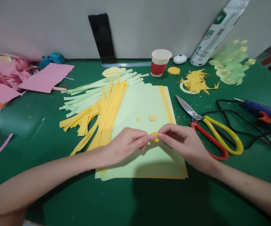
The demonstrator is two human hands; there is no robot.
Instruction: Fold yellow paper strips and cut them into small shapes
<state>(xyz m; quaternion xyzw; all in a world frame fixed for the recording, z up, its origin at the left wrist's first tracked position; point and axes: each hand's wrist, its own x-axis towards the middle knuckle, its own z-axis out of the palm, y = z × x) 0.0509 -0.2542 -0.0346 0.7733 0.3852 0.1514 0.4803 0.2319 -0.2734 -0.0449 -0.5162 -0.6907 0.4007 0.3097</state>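
Between the fingertips of both hands is a small yellow paper pentagon (156,139), pinched at its left and right sides. My left hand (132,142) is closed with its thumb and forefinger on the left side, and my right hand (183,142) grips the opposite side the same way. Both are above a stack of pale green paper (135,103). Another yellow pentagon (152,118) lies flat on that paper just beyond the fingers, and a tiny yellow scrap (138,120) is to its left. Yellow paper strips (112,110) lie across the stack's left edge.
Scissors (194,116) with red and yellow handles lie right of the paper, beside a blue glue gun (264,113) and its black cord. Behind stand a paper cup (160,64), a phone (102,37) and a white bottle (210,37). Pink paper (47,77) is heaped left.
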